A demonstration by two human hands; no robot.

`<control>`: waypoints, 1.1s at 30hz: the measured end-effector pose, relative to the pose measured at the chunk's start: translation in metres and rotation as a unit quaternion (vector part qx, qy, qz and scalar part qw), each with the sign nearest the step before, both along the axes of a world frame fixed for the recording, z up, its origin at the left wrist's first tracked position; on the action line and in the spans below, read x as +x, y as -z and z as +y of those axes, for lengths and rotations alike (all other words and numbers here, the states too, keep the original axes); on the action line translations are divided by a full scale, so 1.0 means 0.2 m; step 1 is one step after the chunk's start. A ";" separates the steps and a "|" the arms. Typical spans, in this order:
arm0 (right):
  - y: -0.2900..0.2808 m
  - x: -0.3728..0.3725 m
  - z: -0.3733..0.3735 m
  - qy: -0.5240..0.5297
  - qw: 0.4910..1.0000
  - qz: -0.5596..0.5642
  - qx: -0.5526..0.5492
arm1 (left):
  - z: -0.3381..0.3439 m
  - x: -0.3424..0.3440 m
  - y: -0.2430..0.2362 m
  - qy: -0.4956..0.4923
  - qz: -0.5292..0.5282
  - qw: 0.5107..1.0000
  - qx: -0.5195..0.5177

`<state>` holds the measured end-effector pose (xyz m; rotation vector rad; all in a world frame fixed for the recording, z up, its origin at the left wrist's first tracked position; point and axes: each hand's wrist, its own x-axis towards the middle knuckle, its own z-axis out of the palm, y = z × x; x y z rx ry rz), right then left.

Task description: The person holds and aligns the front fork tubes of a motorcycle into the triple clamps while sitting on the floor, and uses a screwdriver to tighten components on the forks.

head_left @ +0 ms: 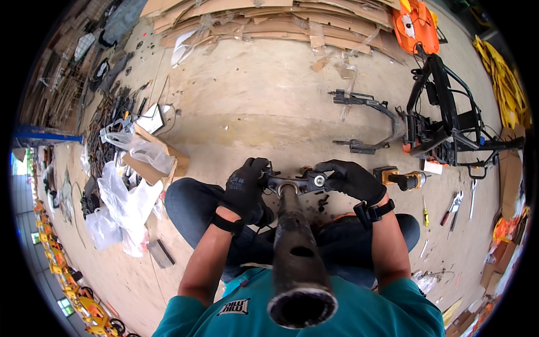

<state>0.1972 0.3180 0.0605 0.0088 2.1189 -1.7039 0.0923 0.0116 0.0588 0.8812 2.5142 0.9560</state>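
A dark metal steering stem (297, 241) stands between my legs, its open tube end toward me and its far end joined to a short fork crown (306, 184). Gloved in black, my left hand (242, 188) is closed around the crown's left end. My right hand (352, 181), also gloved, has its fingers curled on the right end, beside a round silver fitting (320, 180). Some small dark parts (323, 202) lie on the floor just under the crown.
To the right lie a yellow-black cordless power tool (412, 180), a yellow screwdriver (426, 216) and pliers (453, 205). Beyond them rests a black vehicle frame (449, 121). Flattened cardboard (269, 19) is stacked at the back; plastic bags (126, 196) and a carton (179, 163) are left.
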 end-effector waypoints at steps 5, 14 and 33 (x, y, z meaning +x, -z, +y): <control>-0.01 0.01 0.01 0.009 1.000 -0.023 -0.016 | -0.02 -0.04 -0.05 0.019 -0.217 0.973 0.079; 0.03 0.02 0.01 0.014 0.998 -0.042 -0.048 | -0.02 -0.03 -0.11 0.088 -0.122 0.984 0.091; 0.43 0.08 0.10 0.096 0.970 0.022 0.220 | 0.00 -0.04 -0.12 0.043 -0.116 0.990 0.071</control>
